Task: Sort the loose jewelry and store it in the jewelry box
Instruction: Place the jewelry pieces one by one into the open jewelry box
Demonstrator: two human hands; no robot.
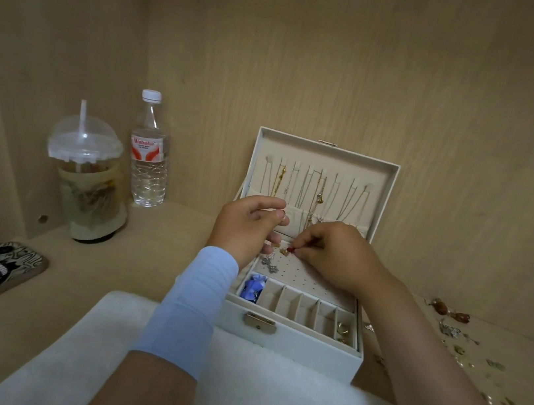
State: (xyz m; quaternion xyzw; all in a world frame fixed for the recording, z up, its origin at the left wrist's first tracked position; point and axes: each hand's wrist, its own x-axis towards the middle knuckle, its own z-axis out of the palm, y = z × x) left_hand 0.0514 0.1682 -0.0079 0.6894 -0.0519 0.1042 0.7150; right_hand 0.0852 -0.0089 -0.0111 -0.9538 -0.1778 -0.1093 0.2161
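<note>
wooden shelf (147, 253), open jewelry box (289, 348), right hand (337, 254) pinching red stud (291, 250) over it, left hand (244, 230) grip unclear

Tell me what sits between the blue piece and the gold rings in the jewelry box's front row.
Only empty slots. In the head view the blue piece fills the leftmost, the gold rings the rightmost, those between hold nothing visible.

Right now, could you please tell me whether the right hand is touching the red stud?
Touching. The head view shows the right hand pinching the red stud between its fingers, over the box.
</note>
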